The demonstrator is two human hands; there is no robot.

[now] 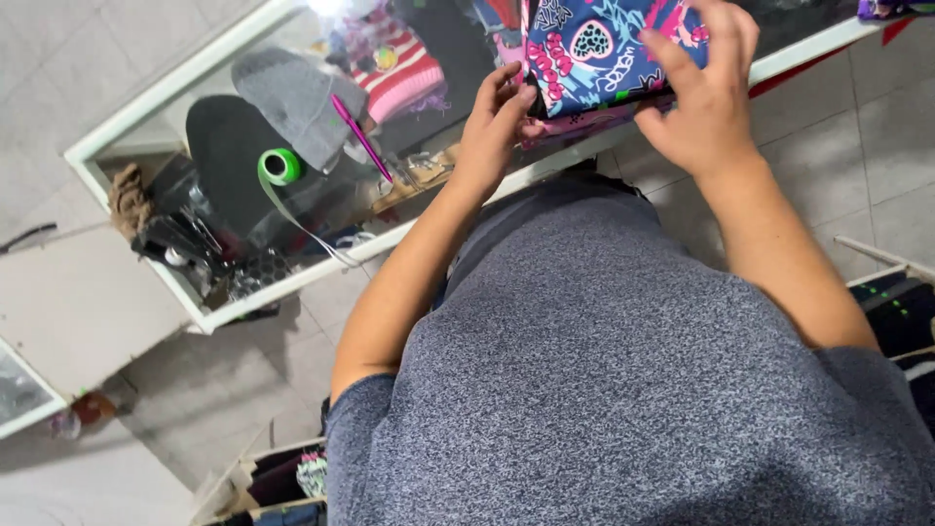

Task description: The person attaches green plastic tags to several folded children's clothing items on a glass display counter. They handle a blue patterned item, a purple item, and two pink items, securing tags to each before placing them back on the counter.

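Near edge of the counter: the white frame runs slantwise just past the person's grey shirt, and both forearms cross it.
Left hand: fingers curled, pinching the left edge of the patterned fabric piece, which lies on the counter's glass top close to its near edge.
Right hand: spread flat on top of the fabric piece, fingers gripping its right side and pressing it down.
Fabric piece: blue with pink and white shapes; a pink-purple layer shows under its near edge.
Open room: grey floor tiles lie bare to the right of the counter; tiles also show by its left corner.
Inside the counter, under the glass: a grey knitted cap, a pink-and-white striped knit, a black flat piece and small dark items at the left corner.
On the glass: a green tape roll with a trailing strip, and a pink pen, both well left of the hands.
Far edge: the frame's far side borders more floor tiles.
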